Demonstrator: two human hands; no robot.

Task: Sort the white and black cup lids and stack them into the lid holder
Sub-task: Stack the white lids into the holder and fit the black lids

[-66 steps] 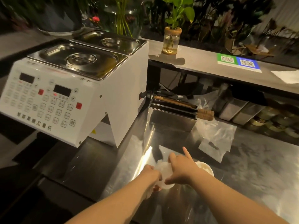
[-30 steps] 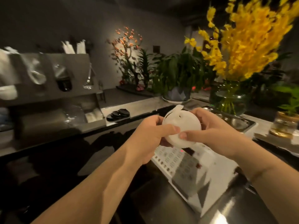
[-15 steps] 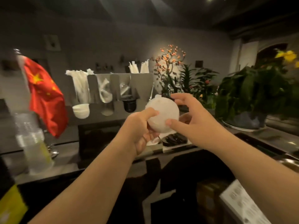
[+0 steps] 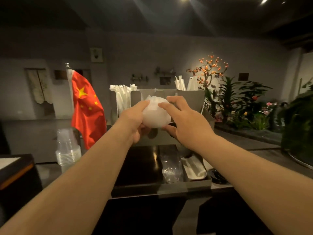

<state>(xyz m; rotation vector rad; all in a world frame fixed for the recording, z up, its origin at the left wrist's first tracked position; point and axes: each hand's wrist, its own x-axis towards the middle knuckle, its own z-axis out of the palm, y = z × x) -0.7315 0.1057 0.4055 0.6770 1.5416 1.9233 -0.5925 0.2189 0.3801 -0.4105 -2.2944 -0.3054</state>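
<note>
**Stack presented to the holder.** Both hands hold a stack of white lids [image 4: 155, 114] in front of the grey metal lid holder [image 4: 193, 100]; whether it touches the holder cannot be told. The left hand [image 4: 133, 122] grips one side with the thumb on top. The right hand [image 4: 188, 122] curls round the other side with the thumb beneath. The step probably goes best if the stack is held square, lined up with one slot and lowered evenly. Wrapped straws [image 4: 122, 97], a red flag [image 4: 86, 107], clear cups [image 4: 67, 150], black lids [image 4: 217, 177] and plants [image 4: 237, 102] surround the counter [image 4: 245, 146] in a dim room.
</note>
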